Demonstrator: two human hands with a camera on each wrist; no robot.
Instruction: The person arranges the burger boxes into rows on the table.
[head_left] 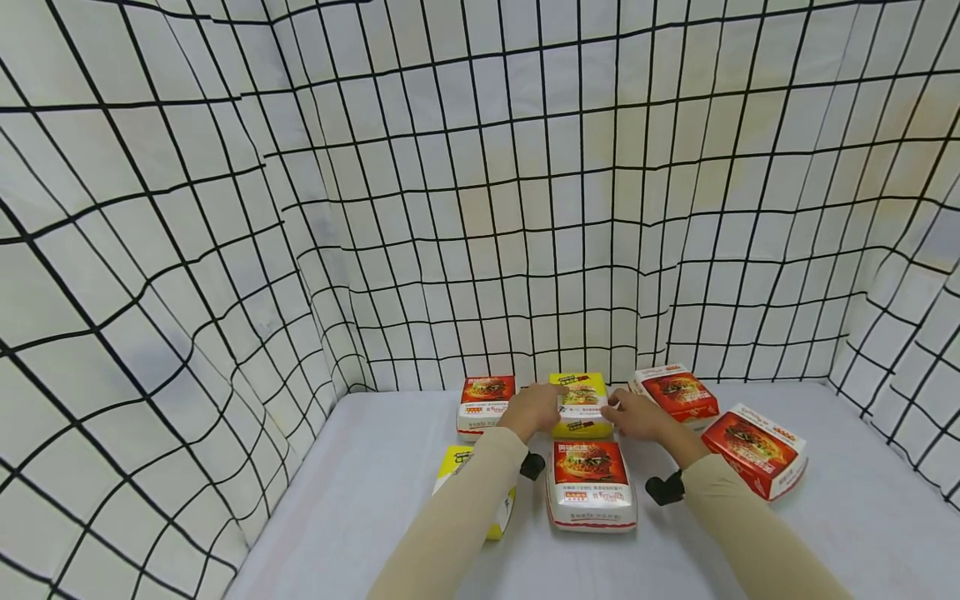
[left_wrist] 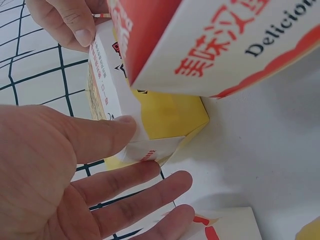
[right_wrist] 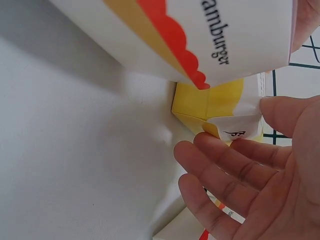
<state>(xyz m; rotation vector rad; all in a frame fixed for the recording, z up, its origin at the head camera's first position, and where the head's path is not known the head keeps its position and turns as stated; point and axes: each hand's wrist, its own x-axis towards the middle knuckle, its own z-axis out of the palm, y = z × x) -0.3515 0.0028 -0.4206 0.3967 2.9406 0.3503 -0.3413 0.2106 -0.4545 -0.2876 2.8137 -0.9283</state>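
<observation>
A yellow-and-white burger box (head_left: 579, 402) stands on the white table between my two hands. My left hand (head_left: 531, 411) pinches its left side; in the left wrist view the thumb (left_wrist: 117, 131) lies on the upper edge and the index finger touches the end flap. From the other side my right hand (head_left: 639, 417) pinches the box, its thumb and fingers (right_wrist: 207, 142) around the right end, the lower fingers spread. Directly in front, nearer to me, is a red-and-white burger box (head_left: 590, 467), which hides part of the yellow one in both wrist views.
Another red box (head_left: 487, 392) stands at the back left, and a yellow box (head_left: 452, 460) lies partly under my left forearm. Two more red boxes (head_left: 678, 393) sit angled at the right. White walls with a black grid net (head_left: 525, 229) enclose the table (head_left: 337, 500).
</observation>
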